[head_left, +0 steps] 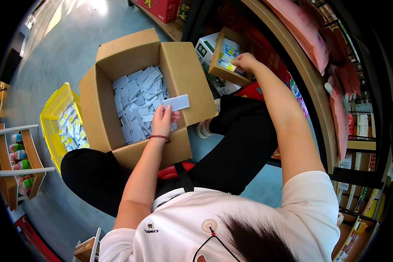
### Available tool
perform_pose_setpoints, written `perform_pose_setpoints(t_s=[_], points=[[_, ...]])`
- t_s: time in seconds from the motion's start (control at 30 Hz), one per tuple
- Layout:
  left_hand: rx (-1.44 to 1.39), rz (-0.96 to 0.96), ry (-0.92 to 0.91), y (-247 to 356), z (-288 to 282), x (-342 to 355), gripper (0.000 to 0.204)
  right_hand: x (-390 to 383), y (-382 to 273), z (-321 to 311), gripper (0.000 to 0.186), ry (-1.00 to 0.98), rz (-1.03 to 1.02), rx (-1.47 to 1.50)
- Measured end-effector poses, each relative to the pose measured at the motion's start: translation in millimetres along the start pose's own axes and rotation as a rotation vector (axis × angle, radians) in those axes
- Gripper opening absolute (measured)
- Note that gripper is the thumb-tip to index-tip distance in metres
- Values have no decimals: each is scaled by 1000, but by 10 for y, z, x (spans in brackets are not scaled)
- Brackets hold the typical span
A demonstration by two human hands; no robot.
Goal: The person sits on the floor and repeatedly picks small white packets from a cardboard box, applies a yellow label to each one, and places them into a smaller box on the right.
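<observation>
My left hand [163, 120] is closed in a pinch on a flat, pale rectangular label holder [177, 102], over the near right side of a large open cardboard box [104, 89]. Inside that box lies a heap of similar pale label holders [137, 94]. At the upper right, my right hand [246, 61] reaches into a small cardboard box [225, 73], its fingers pinched at the printed label cards [227, 56] in white, blue and yellow. The fingertips partly hide the card they grip.
Left of the large box stands a yellow plastic basket [48, 114] with many filled label holders. Shelving [308, 65] with pink bags [301, 26] runs along the right. A small rack [32, 171] with bottles is at far left. My black-trousered legs [244, 144] flank the large box.
</observation>
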State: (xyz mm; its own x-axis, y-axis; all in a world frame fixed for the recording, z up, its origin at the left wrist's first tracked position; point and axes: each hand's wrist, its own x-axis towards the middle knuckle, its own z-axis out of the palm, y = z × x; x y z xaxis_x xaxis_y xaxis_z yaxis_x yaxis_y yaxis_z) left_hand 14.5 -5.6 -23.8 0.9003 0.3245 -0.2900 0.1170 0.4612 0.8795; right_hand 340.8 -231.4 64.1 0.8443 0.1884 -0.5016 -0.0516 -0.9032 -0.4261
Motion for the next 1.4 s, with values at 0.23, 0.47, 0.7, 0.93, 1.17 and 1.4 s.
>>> perform_pose_setpoints(t_s=[0.23, 0.47, 0.7, 0.93, 1.17, 1.4], points=[[-17, -23, 25, 23, -2, 4, 19, 47, -70, -74, 28, 186, 111, -316], [-172, -28, 33, 91, -18, -14, 20, -234, -397, -199, 28, 315, -258, -46], [-236, 54, 59, 330, -23, -66, 20, -1317, -1363, 271, 16, -91, -711, 92], [-286, 106, 67, 588, 11, -132, 20, -1718, -1633, 532, 12, -177, -805, 111], [-317, 96, 74, 691, 65, -177, 20, -1700, -1635, 618, 12, -160, -847, 67], [-332, 99, 58, 688, 61, -179, 19, -1669, -1622, 647, 13, -135, -867, 66]])
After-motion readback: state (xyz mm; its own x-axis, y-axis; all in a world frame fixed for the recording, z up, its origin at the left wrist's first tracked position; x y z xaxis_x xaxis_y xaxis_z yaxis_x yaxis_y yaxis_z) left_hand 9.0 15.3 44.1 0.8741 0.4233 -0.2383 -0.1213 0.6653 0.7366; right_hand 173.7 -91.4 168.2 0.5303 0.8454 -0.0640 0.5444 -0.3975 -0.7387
